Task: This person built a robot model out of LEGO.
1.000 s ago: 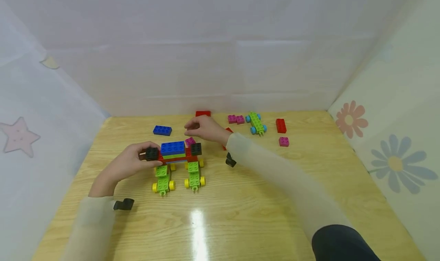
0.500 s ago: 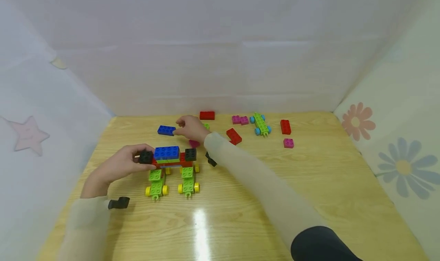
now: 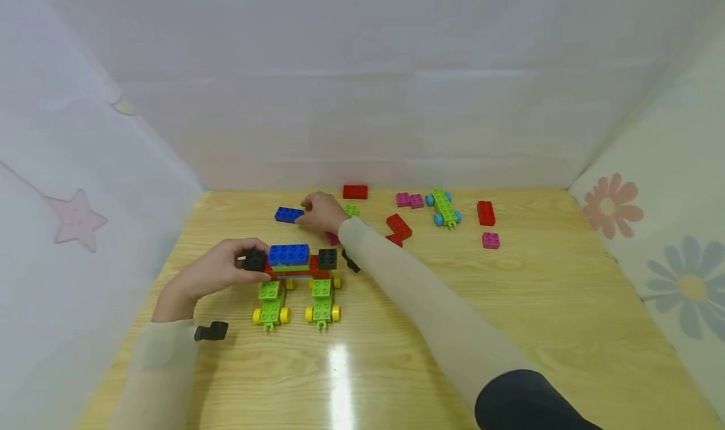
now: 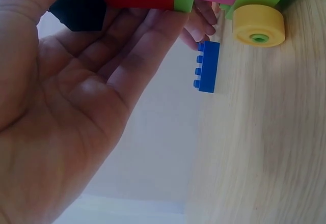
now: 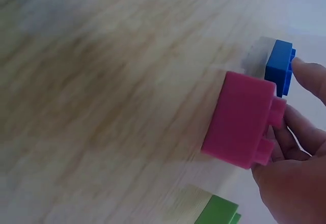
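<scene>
My left hand [image 3: 218, 271] grips the left end of a toy brick build [image 3: 290, 263], thumb in front and fingers behind. The build has a blue brick on top, black bricks at both ends, red bricks below and green wheeled bases with yellow wheels. In the left wrist view its yellow wheel [image 4: 259, 25] shows. Behind it, my right hand [image 3: 326, 213] is at the right end of a loose blue brick [image 3: 287, 215], its thumb tip at the brick and its fingers loosely bent. A pink brick [image 5: 239, 119] lies under that hand, largely hidden in the head view.
A green brick [image 3: 352, 210] and several red bricks, one of them [image 3: 355, 192] by the back wall, lie right of my right hand. Farther right are pink bricks [image 3: 410, 200], a green base with blue wheels [image 3: 444, 208], another red brick [image 3: 486, 213] and a pink one [image 3: 491, 240].
My right hand has moved left from over the pink brick to the loose blue brick's right end. My left hand keeps its grip on the build. The head view has shifted a little.
</scene>
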`<action>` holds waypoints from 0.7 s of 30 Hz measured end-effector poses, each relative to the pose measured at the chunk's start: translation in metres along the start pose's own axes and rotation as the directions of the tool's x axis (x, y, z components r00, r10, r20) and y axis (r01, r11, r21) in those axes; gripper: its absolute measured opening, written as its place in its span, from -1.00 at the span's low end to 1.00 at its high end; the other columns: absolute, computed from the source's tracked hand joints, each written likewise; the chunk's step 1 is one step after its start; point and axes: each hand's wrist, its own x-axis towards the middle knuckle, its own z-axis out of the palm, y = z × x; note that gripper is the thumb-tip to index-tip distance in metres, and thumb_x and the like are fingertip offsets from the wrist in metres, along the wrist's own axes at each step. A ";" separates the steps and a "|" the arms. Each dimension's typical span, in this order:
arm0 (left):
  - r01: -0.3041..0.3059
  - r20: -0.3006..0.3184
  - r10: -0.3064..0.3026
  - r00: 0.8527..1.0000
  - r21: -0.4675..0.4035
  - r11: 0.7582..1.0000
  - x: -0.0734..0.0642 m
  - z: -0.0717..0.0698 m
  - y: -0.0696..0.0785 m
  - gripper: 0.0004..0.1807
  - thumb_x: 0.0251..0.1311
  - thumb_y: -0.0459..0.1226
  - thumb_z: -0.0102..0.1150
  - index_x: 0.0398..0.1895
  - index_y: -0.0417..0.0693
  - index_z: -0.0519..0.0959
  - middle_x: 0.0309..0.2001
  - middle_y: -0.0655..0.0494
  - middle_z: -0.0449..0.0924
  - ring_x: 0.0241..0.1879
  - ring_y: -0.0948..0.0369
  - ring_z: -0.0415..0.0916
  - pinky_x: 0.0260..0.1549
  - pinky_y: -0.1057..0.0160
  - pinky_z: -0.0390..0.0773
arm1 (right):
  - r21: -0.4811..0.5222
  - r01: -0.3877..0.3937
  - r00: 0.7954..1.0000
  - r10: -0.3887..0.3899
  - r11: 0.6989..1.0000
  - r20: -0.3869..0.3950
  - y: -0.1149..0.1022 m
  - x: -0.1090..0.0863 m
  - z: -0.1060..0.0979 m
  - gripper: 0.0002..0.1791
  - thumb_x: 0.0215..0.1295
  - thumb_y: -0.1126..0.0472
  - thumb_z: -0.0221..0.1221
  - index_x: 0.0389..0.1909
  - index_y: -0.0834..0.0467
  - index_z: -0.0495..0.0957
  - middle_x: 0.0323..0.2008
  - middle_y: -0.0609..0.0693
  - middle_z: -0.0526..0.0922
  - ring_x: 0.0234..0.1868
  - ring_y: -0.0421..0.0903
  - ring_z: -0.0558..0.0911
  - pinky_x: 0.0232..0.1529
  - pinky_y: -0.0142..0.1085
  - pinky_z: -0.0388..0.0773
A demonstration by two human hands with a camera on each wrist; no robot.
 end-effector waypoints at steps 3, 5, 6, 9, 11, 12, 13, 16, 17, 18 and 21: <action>0.005 0.004 -0.005 1.000 -0.007 1.000 0.001 0.002 -0.001 -0.58 0.36 -0.21 0.60 0.19 -0.04 0.64 0.14 -0.19 0.63 -0.05 -0.03 0.66 -0.21 0.17 0.76 | 0.011 -0.002 1.000 0.002 1.000 -0.009 0.002 0.002 0.002 -0.37 0.52 -0.03 0.46 0.49 0.14 0.64 0.39 0.05 0.75 0.35 0.00 0.71 0.48 -0.13 0.66; 0.008 0.002 -0.008 1.000 -0.010 1.000 0.001 0.001 -0.001 -0.58 0.36 -0.22 0.60 0.19 -0.05 0.64 0.14 -0.20 0.63 -0.06 -0.03 0.66 -0.22 0.16 0.76 | 0.015 0.000 1.000 0.000 1.000 -0.014 0.002 0.002 0.004 -0.38 0.50 -0.02 0.47 0.47 0.14 0.66 0.37 0.05 0.76 0.32 -0.01 0.72 0.46 -0.12 0.68; 0.010 0.001 -0.010 1.000 -0.012 1.000 0.001 0.001 -0.001 -0.58 0.36 -0.22 0.59 0.19 -0.05 0.64 0.14 -0.20 0.63 -0.06 -0.03 0.66 -0.22 0.16 0.76 | 0.012 -0.001 1.000 0.001 1.000 -0.017 0.001 0.003 0.005 -0.39 0.50 -0.02 0.48 0.45 0.14 0.67 0.37 0.04 0.76 0.30 -0.02 0.73 0.44 -0.12 0.69; 0.015 0.006 -0.015 1.000 -0.019 1.000 0.001 0.001 0.001 -0.58 0.37 -0.22 0.59 0.19 -0.05 0.64 0.15 -0.20 0.62 -0.06 -0.02 0.67 -0.21 0.15 0.76 | 0.002 -0.018 0.999 0.018 1.000 -0.028 -0.001 0.001 0.005 -0.44 0.49 -0.01 0.47 0.40 0.12 0.71 0.33 0.02 0.78 0.26 -0.04 0.74 0.39 -0.12 0.72; 0.016 0.008 -0.016 1.000 -0.019 1.000 0.002 0.001 0.001 -0.58 0.37 -0.22 0.59 0.20 -0.04 0.64 0.16 -0.19 0.63 -0.05 -0.02 0.66 -0.20 0.15 0.75 | -0.013 -0.036 0.999 0.036 0.999 -0.033 -0.002 0.000 0.006 -0.50 0.49 0.00 0.47 0.35 0.10 0.74 0.31 0.00 0.79 0.24 -0.05 0.75 0.35 -0.13 0.74; 0.015 0.010 -0.015 1.000 -0.021 1.000 0.002 0.002 0.002 -0.58 0.37 -0.22 0.59 0.19 -0.04 0.64 0.15 -0.19 0.63 -0.05 -0.02 0.66 -0.20 0.14 0.76 | -0.019 -0.043 0.999 0.042 0.999 -0.033 -0.002 -0.002 0.006 -0.53 0.49 0.02 0.46 0.32 0.10 0.76 0.29 -0.01 0.80 0.23 -0.05 0.75 0.33 -0.13 0.75; 0.016 0.012 -0.016 1.000 -0.021 1.000 0.002 0.002 0.001 -0.58 0.37 -0.22 0.59 0.20 -0.04 0.64 0.15 -0.19 0.63 -0.05 -0.02 0.66 -0.20 0.13 0.76 | -0.023 -0.048 0.998 0.047 0.999 -0.035 -0.003 -0.003 0.005 -0.56 0.50 0.04 0.45 0.29 0.10 0.77 0.28 -0.01 0.80 0.21 -0.05 0.75 0.32 -0.14 0.76; 0.013 0.014 -0.012 1.000 -0.021 1.000 0.002 0.003 0.000 -0.58 0.37 -0.22 0.59 0.20 -0.05 0.64 0.14 -0.19 0.63 -0.05 -0.03 0.66 -0.20 0.10 0.77 | -0.042 -0.045 0.998 0.044 0.998 -0.039 -0.004 -0.007 0.004 -0.64 0.51 0.08 0.42 0.22 0.12 0.80 0.23 -0.01 0.82 0.13 -0.07 0.76 0.28 -0.15 0.77; 0.011 0.014 -0.011 1.000 -0.022 1.000 0.002 0.003 0.000 -0.58 0.37 -0.22 0.59 0.20 -0.05 0.63 0.14 -0.19 0.62 -0.05 -0.03 0.66 -0.20 0.09 0.78 | -0.044 -0.039 0.998 0.038 0.998 -0.040 -0.004 -0.009 0.003 -0.65 0.51 0.09 0.42 0.20 0.12 0.81 0.21 0.00 0.83 0.11 -0.07 0.75 0.27 -0.16 0.77; 0.012 0.010 -0.011 1.000 -0.021 1.000 0.002 0.004 -0.001 -0.58 0.37 -0.22 0.59 0.19 -0.05 0.64 0.14 -0.19 0.62 -0.06 -0.02 0.67 -0.21 0.09 0.78 | -0.046 -0.033 0.999 0.031 0.998 -0.040 -0.004 -0.010 0.002 -0.67 0.51 0.10 0.41 0.18 0.13 0.82 0.20 0.00 0.83 0.09 -0.07 0.75 0.26 -0.16 0.77; 0.005 0.002 -0.005 1.000 -0.008 1.000 0.001 0.004 -0.003 -0.58 0.38 -0.22 0.58 0.20 -0.05 0.63 0.14 -0.18 0.61 -0.07 0.00 0.67 -0.22 0.09 0.77 | -0.038 -0.011 0.999 0.010 0.999 -0.033 -0.004 -0.014 -0.002 -0.68 0.52 0.11 0.41 0.18 0.14 0.82 0.20 0.02 0.83 0.07 -0.06 0.75 0.23 -0.16 0.78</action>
